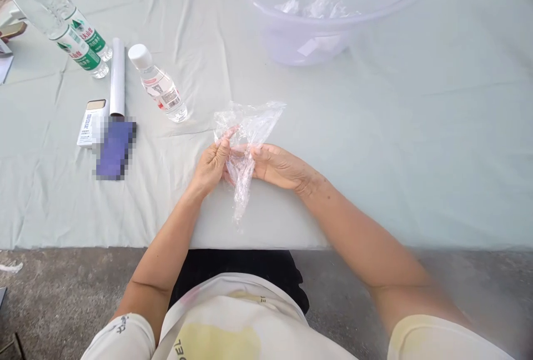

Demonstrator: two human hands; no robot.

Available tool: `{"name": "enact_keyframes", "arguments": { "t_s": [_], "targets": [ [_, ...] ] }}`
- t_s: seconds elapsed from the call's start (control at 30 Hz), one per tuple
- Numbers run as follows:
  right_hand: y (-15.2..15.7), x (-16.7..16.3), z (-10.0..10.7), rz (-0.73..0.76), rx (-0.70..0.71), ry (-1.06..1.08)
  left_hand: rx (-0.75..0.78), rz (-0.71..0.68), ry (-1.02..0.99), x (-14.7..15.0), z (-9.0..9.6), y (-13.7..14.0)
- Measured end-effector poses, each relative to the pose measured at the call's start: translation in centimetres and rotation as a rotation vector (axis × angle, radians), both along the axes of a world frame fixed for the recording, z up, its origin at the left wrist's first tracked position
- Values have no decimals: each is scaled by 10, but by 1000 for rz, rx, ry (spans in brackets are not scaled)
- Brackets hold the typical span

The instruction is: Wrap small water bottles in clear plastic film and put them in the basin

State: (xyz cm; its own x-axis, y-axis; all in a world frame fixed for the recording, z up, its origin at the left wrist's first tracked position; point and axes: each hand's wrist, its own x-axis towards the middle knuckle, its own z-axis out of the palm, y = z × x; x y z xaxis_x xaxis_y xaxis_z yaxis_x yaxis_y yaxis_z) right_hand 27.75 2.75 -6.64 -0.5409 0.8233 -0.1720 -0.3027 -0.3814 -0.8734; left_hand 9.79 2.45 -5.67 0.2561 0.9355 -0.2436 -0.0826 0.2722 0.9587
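Note:
A crumpled piece of clear plastic film (245,182) is held between my two hands, just above the near part of the cloth-covered table. My left hand (213,167) pinches its left side, thumb on top. On the other side, my right hand (275,166) grips the film between thumb and fingers. The upper part of the film spreads out above the hands, and a bunched tail hangs down below them. Some fingertips show only through the film.
A translucent purple basin (300,44) holding crumpled clear plastic (322,2) stands at the far side. To the left are a small white-capped bottle (160,85), green-labelled water bottles (79,44), a white tube (117,80), a white box (89,124) and a blurred-out purple item (114,149).

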Motion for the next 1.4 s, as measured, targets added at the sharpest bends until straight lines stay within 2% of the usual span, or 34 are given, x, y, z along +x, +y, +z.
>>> {"name": "enact_keyframes", "arguments": {
  "t_s": [0.1, 0.2, 0.3, 0.37, 0.53, 0.6, 0.77, 0.93, 1.2, 1.33, 1.4],
  "targets": [
    [3, 3, -2, -37, -144, 108, 51, 81, 96, 0, -1, -1],
    [10, 13, -1, -189, -201, 182, 67, 145, 157, -8, 0, 4],
    [15, 21, 1, -288, -242, 162, 83, 247, 174, -15, 2, 9],
    [16, 22, 2, -301, -236, 150, 95, 265, 134, -14, 2, 10],
    [14, 18, 1, -222, -179, 166, 98, 19, 92, 2, -1, 5],
    [14, 18, 1, -228, -173, 152, 110, 0, 93, 6, -1, 4],
    [19, 24, 0, -331, -160, 82, 50, 133, 114, 1, -2, 8],
    [25, 32, 1, -471, -184, 62, 66, 275, 167, -7, 1, 11],
    [29, 50, 8, -531, -156, 11, 16, 307, 143, -28, 21, 9],
    [33, 60, 14, -727, -87, 94, -47, 404, 119, -46, 20, 6],
    [34, 63, 13, -819, -60, 45, -70, 436, 166, -56, 18, 3]
  ]
}}
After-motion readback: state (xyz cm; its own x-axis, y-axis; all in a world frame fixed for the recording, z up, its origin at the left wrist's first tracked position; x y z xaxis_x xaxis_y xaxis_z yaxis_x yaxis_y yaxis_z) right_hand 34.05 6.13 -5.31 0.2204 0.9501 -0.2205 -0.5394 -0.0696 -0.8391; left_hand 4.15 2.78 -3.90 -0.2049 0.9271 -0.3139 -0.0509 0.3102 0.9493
